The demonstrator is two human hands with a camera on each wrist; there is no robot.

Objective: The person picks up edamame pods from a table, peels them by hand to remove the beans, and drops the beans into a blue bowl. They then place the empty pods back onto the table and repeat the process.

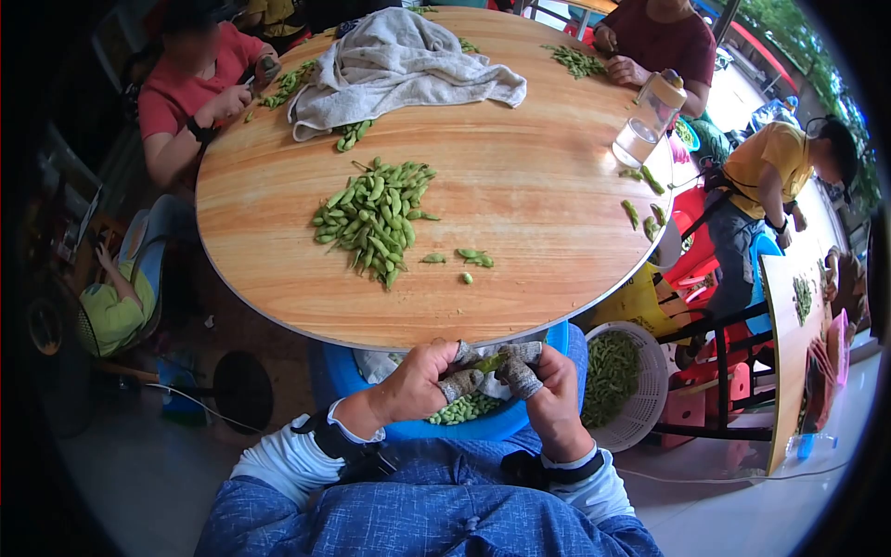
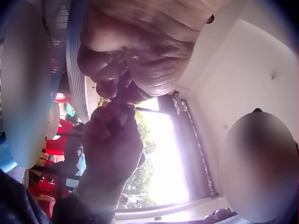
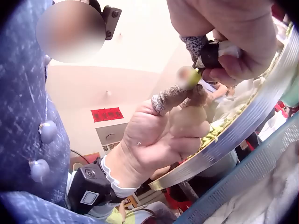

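Pod (image 1: 489,362) pinched between both hands, long axis running left-right: left hand (image 1: 408,385) grips one end, right hand (image 1: 548,390) other, directly over blue basin (image 1: 331,376).

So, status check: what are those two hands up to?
Left hand and right hand both pinch one pod. Blue basin of beans below. Nothing blocking them.
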